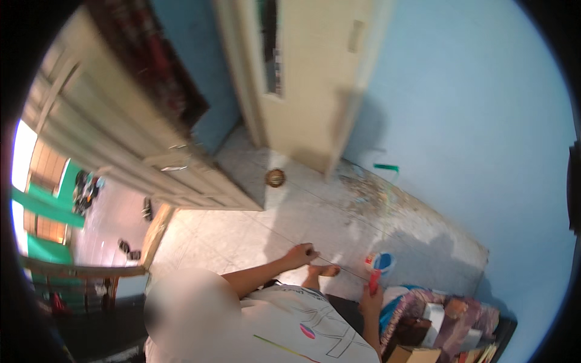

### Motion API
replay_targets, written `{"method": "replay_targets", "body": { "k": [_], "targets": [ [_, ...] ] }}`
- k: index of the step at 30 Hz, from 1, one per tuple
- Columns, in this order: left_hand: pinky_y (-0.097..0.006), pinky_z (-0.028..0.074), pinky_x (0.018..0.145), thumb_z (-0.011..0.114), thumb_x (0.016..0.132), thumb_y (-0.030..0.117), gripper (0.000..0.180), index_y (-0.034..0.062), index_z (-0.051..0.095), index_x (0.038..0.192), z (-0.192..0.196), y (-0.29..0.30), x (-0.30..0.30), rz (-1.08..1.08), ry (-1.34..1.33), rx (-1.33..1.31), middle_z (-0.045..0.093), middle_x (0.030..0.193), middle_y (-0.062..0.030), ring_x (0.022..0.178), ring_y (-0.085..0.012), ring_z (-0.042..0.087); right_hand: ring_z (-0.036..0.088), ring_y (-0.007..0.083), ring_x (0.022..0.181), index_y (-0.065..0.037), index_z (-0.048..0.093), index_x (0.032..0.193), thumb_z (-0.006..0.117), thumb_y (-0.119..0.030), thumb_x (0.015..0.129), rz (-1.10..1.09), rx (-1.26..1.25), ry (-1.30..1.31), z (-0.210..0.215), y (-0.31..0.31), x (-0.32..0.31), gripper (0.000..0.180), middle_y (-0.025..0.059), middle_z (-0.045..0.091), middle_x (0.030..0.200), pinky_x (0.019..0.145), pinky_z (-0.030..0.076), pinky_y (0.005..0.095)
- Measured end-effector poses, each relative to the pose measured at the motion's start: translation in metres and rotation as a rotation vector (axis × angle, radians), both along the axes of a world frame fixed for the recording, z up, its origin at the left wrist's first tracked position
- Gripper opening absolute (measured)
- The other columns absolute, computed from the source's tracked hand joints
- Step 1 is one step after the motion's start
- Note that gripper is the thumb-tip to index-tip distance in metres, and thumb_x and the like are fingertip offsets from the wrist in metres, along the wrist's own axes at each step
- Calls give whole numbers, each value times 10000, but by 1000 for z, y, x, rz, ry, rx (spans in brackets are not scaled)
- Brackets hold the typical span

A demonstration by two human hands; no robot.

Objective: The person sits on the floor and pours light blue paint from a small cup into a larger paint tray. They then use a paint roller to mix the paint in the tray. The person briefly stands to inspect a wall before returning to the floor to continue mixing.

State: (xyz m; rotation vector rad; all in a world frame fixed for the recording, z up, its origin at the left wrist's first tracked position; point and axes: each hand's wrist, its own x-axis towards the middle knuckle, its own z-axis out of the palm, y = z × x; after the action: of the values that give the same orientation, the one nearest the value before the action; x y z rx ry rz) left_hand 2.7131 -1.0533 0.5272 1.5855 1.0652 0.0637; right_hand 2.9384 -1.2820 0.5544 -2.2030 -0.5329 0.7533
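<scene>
In my right hand (370, 300) is a red-handled tool (374, 281), its fingers wrapped round the handle. At the tool's far end is a rounded blue and white head (382, 262) with an orange patch; its exact kind is too blurred to tell. My left hand (299, 256) hovers in front of my body above the tiled floor (209, 233), fingers curled inward. A small dark spot shows at its fingertips, and I cannot make out whether it is a held thing. One bare foot (327, 270) shows just below that hand.
A panelled door (139, 139) stands ajar at left, a cream door (311, 91) ahead. Near the flaking foot of the blue wall (466, 109) is a green-topped item (386, 167). A round brown object (275, 177) lies on the floor. Boxes (414, 354) and cloth crowd the lower right.
</scene>
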Motion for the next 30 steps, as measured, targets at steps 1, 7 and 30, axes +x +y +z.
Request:
{"method": "replay_targets", "body": {
  "k": [1, 7, 30],
  "targets": [
    [-336, 533, 607, 655, 903, 390, 390, 7, 585, 872, -12, -7, -27, 30, -33, 36, 638, 745, -112, 647, -181, 663, 504, 198, 435, -20, 546, 975, 620, -294, 925, 112, 7, -188, -4, 3, -17, 288, 77, 535, 648, 420, 406, 342],
    [-378, 519, 649, 668, 889, 246, 262, -1, 583, 906, 11, -22, -192, 280, -122, 61, 661, 800, -148, 695, -258, 657, 518, 194, 439, -22, 553, 935, 613, -304, 911, 158, -202, 359, -15, 17, -91, 290, 88, 541, 637, 391, 417, 336],
    [-334, 546, 726, 256, 1001, 571, 794, 56, 692, 583, -169, -312, -665, 1861, 324, -480, 674, 572, -96, 596, -226, 681, 475, 91, 456, -54, 545, 1027, 568, -273, 975, 1265, -591, 708, 65, 297, -642, 226, 15, 535, 684, 405, 376, 245]
  ]
}}
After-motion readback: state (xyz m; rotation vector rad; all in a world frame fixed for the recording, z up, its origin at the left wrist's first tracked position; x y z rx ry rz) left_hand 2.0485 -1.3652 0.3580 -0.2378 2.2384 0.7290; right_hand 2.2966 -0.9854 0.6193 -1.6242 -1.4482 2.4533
